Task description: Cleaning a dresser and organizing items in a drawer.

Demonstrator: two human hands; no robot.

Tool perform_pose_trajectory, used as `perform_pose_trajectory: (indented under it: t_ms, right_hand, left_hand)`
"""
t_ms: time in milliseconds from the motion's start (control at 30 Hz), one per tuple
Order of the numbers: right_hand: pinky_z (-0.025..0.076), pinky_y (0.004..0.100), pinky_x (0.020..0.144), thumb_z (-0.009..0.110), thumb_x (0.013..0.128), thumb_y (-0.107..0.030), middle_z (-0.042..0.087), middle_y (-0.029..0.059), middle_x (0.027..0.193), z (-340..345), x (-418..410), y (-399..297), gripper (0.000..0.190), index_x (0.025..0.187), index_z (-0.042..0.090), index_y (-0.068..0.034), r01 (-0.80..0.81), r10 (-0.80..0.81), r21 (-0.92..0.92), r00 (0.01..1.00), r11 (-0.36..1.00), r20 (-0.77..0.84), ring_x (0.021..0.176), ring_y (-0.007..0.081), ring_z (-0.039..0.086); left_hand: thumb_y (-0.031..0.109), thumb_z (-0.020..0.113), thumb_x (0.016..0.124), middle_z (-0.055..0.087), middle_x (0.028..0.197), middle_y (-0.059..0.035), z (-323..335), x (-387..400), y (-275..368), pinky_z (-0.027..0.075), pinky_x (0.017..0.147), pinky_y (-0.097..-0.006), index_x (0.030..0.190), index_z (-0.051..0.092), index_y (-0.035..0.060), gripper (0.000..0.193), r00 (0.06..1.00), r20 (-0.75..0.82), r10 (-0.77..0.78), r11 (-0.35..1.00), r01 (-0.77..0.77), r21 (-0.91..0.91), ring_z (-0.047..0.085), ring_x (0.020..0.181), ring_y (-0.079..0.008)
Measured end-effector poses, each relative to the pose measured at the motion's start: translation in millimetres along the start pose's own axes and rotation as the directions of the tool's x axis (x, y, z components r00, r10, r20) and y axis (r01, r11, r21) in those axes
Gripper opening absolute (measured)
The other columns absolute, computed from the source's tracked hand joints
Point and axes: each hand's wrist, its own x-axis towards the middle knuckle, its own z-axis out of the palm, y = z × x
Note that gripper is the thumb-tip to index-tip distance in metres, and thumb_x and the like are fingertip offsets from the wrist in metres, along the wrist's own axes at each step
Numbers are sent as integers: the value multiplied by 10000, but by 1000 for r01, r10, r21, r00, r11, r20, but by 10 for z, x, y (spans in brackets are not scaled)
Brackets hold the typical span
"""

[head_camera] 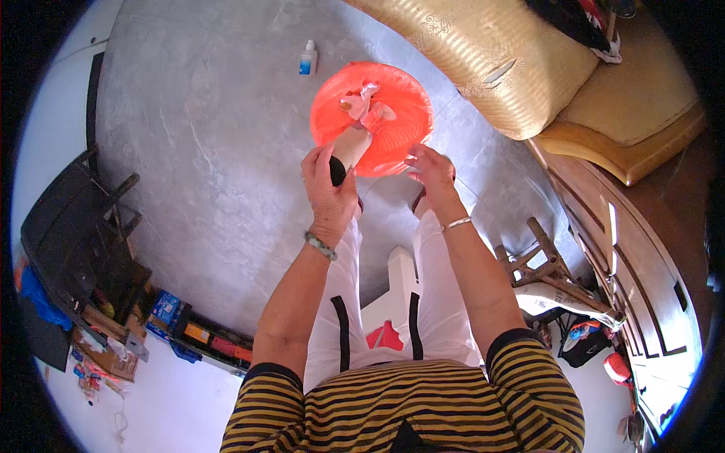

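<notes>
My left hand [329, 184] grips a pale beige cylindrical container [352, 146] by its near end, which is black. The container tilts over a round bin lined with an orange-red plastic bag [409, 122], its far end over the contents. Inside the bag lie crumpled white and pink scraps [362, 105], too small to name exactly. By the bag's near right rim is my right hand [433, 170], fingers apart and slightly curled, with nothing visible in them. Whether its fingertips touch the bag I cannot tell.
A white pump bottle with a blue label [307, 59] stands on the grey floor [226, 113] beyond the bin. A gold-upholstered sofa [510, 62] is at upper right. A wooden stool [538, 263] stands at right, a dark chair [62, 226] at left, and boxes [198, 331] at lower left.
</notes>
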Motion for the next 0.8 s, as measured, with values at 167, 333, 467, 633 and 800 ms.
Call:
perform_pose_trajectory:
  t_ms: [167,333,467,633,800]
  right_hand:
    - [515,309,744,525,943,-240,616,85,1151,-11,-65,189,350,1219,554,-25,13,-4,-101,996,995,93,934,165,616]
    - [510,296,745,532,941,-232,635,72,1104,-1,-42,191,332,1197,568,-23,37,-33,-73,998,997,54,917,156,621]
    - [506,285,752,541,922,-177,643,69,1076,74,99,71,305,1175,578,-11,96,-86,-135,993,986,82,908,150,625]
    - [495,276,764,554,901,-175,640,56,1078,169,248,-4,301,1156,600,-22,55,-17,-273,990,960,139,916,145,623]
    - [497,265,648,600,866,-181,655,23,854,332,154,175,231,1028,670,-32,145,-83,-306,975,941,206,744,112,593]
  left_hand:
    - [-28,677,666,474,1152,-159,61,119,22,397,947,-387,1176,531,71,539,997,4,77,995,-77,64,473,1090,-322]
    - [-58,675,704,470,1154,-127,16,7,39,431,931,-342,1180,528,75,516,1000,-18,18,999,-19,-40,489,1110,-261]
    - [-71,644,762,506,1154,-78,-210,-103,-211,459,900,-308,1222,502,67,501,965,35,-258,901,254,-353,507,1090,-188]
    - [-9,593,824,547,1153,-33,-370,-156,-315,481,814,-289,1284,459,74,486,747,249,-616,497,614,-613,556,1006,-154]
    - [30,578,826,553,1157,-35,-427,-192,-400,488,738,-278,1305,445,89,501,683,292,-670,349,636,-688,569,970,-154]
